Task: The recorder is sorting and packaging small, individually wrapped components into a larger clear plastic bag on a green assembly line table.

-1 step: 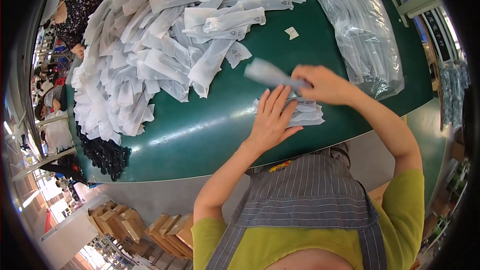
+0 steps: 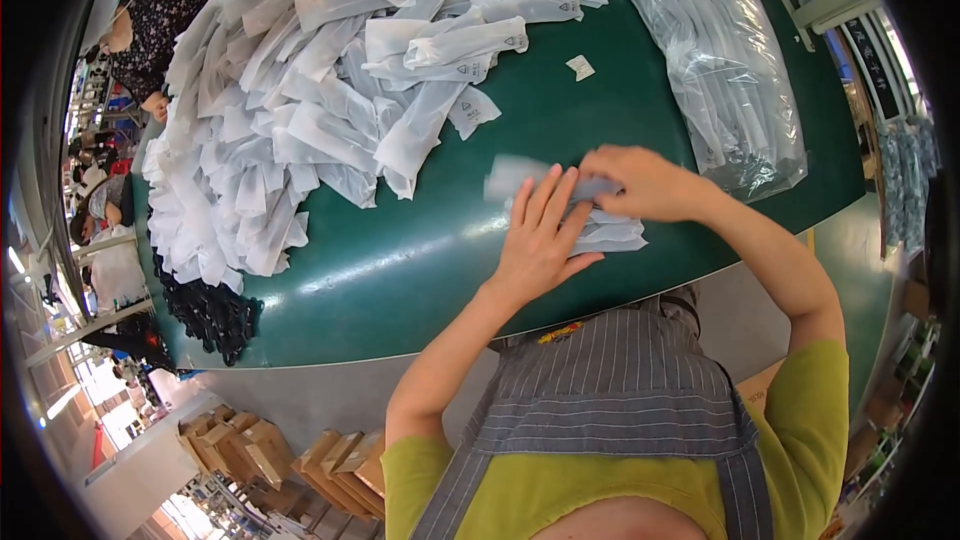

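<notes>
My right hand (image 2: pixel 645 183) pinches one end of a frosted white plastic pouch (image 2: pixel 510 177), blurred by motion. The pouch lies crosswise just beyond the fingertips of my left hand (image 2: pixel 543 238). That left hand rests with its fingers stretched out on a small stack of similar pouches (image 2: pixel 614 234) near the table's front edge. Part of the stack is hidden under both hands. What the pouches contain cannot be made out.
A large heap of frosted pouches (image 2: pixel 330 120) covers the table's left and far side. Black cables or straps (image 2: pixel 215 315) lie at its near left. A clear bag full of pouches (image 2: pixel 735 80) sits right, a paper scrap (image 2: pixel 580 67) beyond my hands. Another person (image 2: pixel 165 20) is far left.
My right hand has lowered the pouch slightly toward me, onto or close over the stack. My left hand has hardly moved.
</notes>
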A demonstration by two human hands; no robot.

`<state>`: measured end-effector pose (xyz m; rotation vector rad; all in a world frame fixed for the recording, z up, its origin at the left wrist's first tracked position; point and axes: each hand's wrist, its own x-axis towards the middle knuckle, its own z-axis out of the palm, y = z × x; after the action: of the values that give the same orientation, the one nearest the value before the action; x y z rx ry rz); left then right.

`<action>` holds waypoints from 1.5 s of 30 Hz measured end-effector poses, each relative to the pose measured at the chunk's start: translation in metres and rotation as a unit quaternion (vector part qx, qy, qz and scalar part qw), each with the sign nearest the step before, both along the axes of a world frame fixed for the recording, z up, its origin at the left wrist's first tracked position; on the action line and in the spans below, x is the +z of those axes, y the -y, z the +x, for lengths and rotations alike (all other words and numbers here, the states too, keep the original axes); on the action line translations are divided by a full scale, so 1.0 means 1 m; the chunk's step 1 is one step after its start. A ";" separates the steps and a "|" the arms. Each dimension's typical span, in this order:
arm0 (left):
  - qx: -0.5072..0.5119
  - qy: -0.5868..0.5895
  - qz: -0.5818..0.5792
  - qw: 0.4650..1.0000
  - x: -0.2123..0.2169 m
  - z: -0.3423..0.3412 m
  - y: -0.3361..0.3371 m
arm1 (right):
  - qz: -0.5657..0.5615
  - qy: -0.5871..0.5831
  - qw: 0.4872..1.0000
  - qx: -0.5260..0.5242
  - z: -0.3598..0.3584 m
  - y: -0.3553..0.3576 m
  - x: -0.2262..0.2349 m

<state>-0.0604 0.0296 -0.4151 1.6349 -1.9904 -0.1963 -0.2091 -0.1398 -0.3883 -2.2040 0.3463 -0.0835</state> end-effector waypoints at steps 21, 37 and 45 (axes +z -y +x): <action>-0.028 -0.068 -0.018 0.997 -0.012 -0.011 0.001 | -0.168 0.086 0.977 -0.101 -0.024 -0.008 -0.028; -0.008 -0.127 0.085 0.988 -0.009 -0.003 0.025 | -0.229 0.089 0.966 -0.075 -0.056 -0.049 -0.030; 0.013 -0.187 -0.008 0.982 0.041 -0.066 0.076 | -0.139 0.028 0.894 -0.426 -0.186 -0.100 0.013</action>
<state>-0.1265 -0.0465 -0.3740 1.4862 -1.6802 -0.4426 -0.3955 -0.0401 -0.3754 -2.1498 1.3139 -0.7085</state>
